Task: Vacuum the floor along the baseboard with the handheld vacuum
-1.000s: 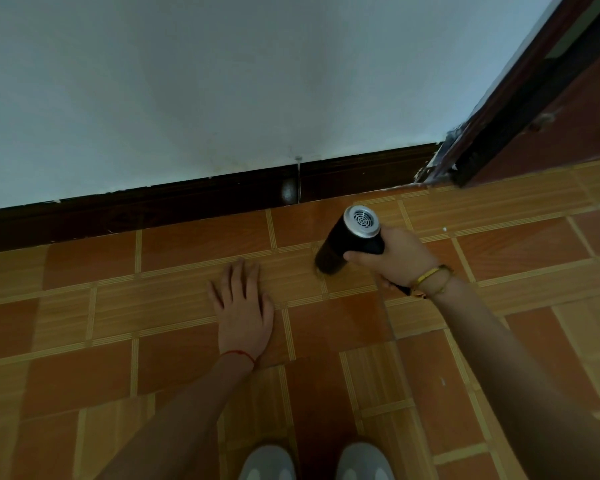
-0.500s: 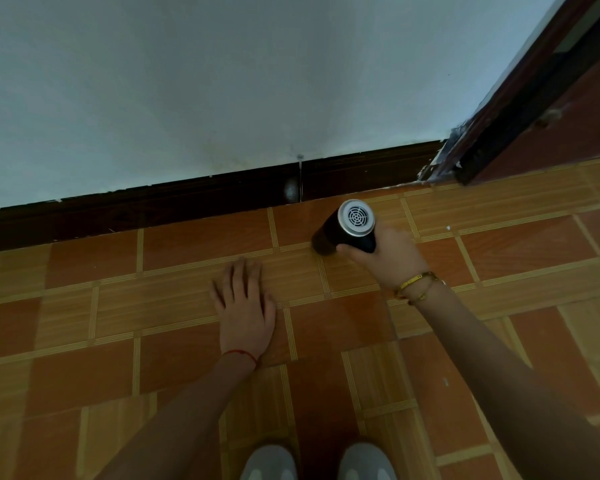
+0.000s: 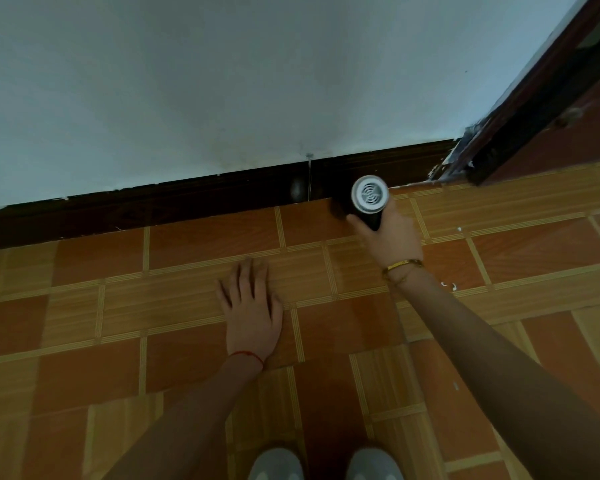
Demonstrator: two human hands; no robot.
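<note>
My right hand (image 3: 390, 237) grips a black cylindrical handheld vacuum (image 3: 368, 199), whose round silver vented end faces the camera. Its dark front end points down at the foot of the dark brown baseboard (image 3: 187, 202), where the tiled floor (image 3: 534, 247) meets the wall; the nozzle tip itself is lost in shadow. My left hand (image 3: 250, 306) lies flat on the floor tiles, fingers spread and pointing toward the wall, a red thread at its wrist. Gold bracelets circle my right wrist.
A white wall (image 3: 222, 81) rises above the baseboard. A dark wooden door frame (image 3: 520, 126) stands at the right, with chipped paint at its base. Small white specks (image 3: 449, 285) lie on the tiles near my right forearm. The toes of two grey shoes (image 3: 324, 462) show at the bottom.
My right hand has carried the vacuum away from the middle tiles, forward and to the right, up against the baseboard. My left hand stays flat on the floor.
</note>
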